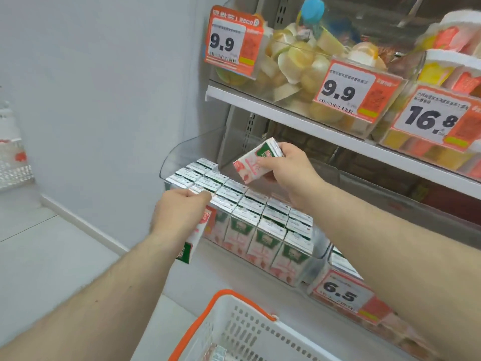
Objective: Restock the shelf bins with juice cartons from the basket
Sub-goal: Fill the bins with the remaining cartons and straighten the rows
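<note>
Down at the bottom, closest of all, sits a white basket (250, 332) with an orange handle, and a bit of 1 more carton peeks out inside it. Just above it, the left hand (179, 212) has its fingers curled around a juice carton (194, 241), which hangs down past the front left corner of the clear bin (179, 149). That carton is white with pink fruit on it and green at its low end. Higher up, the right hand (289, 169) pinches a second carton (256, 160), tilted, in the air above the back of the bin. Its green end points up and away. Under both hands, rows of cartons (250, 212) stand packed tight in the bin, with their silver tops showing. Behind them the bin still has some bare room. To the right, another bin carries a price tag (341, 290) that says 6.5. On the shelf above, clear bins hold yellow fruit cups (299, 61), with tags that say 9.9 and 16.8. A pale wall (104, 74) is on the left.
</note>
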The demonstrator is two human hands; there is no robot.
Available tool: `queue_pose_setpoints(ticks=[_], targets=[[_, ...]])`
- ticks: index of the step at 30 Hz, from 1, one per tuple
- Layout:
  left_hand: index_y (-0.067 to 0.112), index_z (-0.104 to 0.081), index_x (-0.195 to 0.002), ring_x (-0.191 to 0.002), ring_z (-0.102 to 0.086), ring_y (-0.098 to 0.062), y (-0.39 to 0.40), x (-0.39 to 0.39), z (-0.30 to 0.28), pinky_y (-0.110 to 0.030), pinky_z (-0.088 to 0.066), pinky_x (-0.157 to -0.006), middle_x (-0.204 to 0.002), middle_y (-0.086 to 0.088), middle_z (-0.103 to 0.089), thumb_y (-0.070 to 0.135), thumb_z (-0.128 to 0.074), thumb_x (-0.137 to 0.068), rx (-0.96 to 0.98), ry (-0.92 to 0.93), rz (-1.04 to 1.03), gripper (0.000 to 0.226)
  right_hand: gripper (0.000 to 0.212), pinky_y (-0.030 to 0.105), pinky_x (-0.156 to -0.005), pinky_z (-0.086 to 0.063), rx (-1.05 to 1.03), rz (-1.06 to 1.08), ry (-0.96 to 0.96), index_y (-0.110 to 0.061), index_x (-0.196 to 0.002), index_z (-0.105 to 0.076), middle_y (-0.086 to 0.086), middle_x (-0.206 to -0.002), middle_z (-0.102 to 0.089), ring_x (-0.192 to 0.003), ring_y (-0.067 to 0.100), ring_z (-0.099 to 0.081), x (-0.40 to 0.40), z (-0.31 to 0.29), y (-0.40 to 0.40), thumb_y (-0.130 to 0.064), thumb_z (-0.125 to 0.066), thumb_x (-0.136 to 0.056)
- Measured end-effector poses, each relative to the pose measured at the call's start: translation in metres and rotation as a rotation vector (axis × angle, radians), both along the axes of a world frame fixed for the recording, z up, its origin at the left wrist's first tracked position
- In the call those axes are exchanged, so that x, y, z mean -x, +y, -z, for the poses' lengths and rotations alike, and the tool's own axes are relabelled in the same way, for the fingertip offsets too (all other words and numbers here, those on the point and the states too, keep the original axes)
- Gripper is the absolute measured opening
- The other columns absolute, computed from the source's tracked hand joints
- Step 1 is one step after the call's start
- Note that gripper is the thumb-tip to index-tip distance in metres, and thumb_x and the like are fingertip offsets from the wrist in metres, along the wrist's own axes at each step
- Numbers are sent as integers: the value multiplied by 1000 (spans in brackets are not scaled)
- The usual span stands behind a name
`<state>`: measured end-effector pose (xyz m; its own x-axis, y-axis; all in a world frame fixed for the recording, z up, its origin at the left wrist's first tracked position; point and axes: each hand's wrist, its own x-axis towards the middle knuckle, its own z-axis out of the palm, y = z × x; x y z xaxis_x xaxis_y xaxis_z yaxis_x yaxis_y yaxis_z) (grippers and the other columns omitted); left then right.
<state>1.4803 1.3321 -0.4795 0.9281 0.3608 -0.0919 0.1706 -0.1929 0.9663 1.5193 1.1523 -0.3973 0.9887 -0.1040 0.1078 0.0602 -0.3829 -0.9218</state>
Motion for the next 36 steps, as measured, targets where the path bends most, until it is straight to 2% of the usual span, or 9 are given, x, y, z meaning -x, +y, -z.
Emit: queue_pose_setpoints(ticks=[3, 9, 11, 16, 20, 25, 29, 32, 36], targets=[[6, -70, -76, -62, -65, -24, 1, -4, 7, -39, -58, -69, -61, -4, -67, 46, -65, -75, -21, 54, 28, 41, 18, 40, -86, -54, 166, 83, 19, -26, -88, -58, 3, -101, -70, -95, 22, -66, -42, 15, 3, -16, -72, -83], [9, -67, -77, -48, -60, -19, -2, -8, 11, -28, -49, -58, -47, 4, -63, 39, -69, -72, 151, 132, 19, 30, 17, 30, -68, -45, 444, -39, 255, -7, -100, -67, 8, -88, -66, -78, 23, -58, -88, 33, 30, -11, -68, -83], [10, -66, -78, -52, -66, -22, -4, -8, 9, -33, -53, -60, -53, 2, -67, 34, -70, -70, 224, 125, 19, 26, 11, 28, -62, -42, 476, -61, 339, -7, -95, -66, 10, -90, -66, -73, 23, -55, -93, 37, 41, -13, -65, -86], [16, -72, -90, -68, -74, -23, -2, -10, 11, -45, -60, -79, -67, 1, -74, 32, -71, -72, 270, 117, 69, 24, 10, 25, -52, -35, 194, -44, 483, -13, -70, -47, 7, -61, -49, -48, 20, -42, -99, 44, 48, -9, -51, -79], [13, -71, -91, -66, -74, -23, 0, -10, 11, -43, -60, -78, -65, 1, -73, 34, -72, -76, 256, 128, 98, 26, 9, 29, -55, -48, 141, -49, 523, -6, -92, -60, 8, -62, -60, -49, 22, -57, -105, 47, 41, -14, -55, -91], [14, -67, -84, -57, -71, -17, 0, -10, 11, -35, -61, -67, -59, 4, -71, 36, -71, -80, 242, 131, 110, 22, 19, 28, -53, -52, 151, -75, 608, -7, -101, -64, 4, -64, -69, -51, 20, -65, -102, 45, 37, -24, -57, -98], [16, -63, -76, -42, -62, -8, 0, -4, 7, -20, -47, -50, -53, 8, -68, 40, -68, -84, 228, 102, 118, 26, 37, 35, -73, -53, 452, -66, 520, -10, -107, -65, 3, -84, -72, -70, 21, -67, -99, 42, 37, -45, -56, -96], [13, -69, -84, -49, -64, -16, 1, 5, 2, -26, -56, -61, -58, 1, -70, 40, -66, -85, 367, 125, 110, 27, 48, 31, -72, -42, 709, -23, 279, -8, -115, -63, 5, -100, -67, -79, 21, -59, -83, 38, 35, -50, -49, -97], [12, -70, -98, -64, -67, -27, 2, 13, 0, -35, -55, -69, -80, -12, -74, 39, -65, -86, 649, 186, 117, 30, 17, 30, -76, -47, 448, 93, -137, -22, -97, -69, -12, -81, -66, -82, 11, -63, -29, 20, 36, -29, -54, -94]])
